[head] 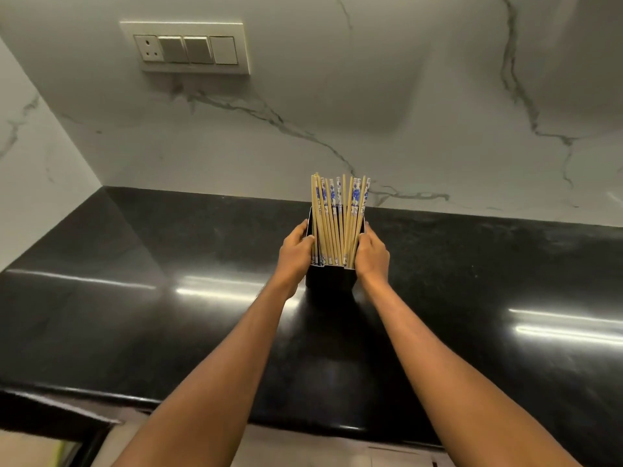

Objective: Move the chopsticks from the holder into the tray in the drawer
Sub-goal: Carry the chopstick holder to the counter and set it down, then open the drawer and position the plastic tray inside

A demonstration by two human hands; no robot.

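Black holder point(330, 283), centre frame on glossy black bench point(135, 298), with chopsticks point(337, 217), bamboo and blue-patterned, standing upright inside; left grip point(296, 247) and right grip point(372, 252) clamped on its opposite sides.

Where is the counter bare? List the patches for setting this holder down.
Bare countertop lies left of the holder up to the side wall, right of it, and in front toward the near edge. Crowded only at the holder: left hand and right hand grip its sides, chopsticks fill it.
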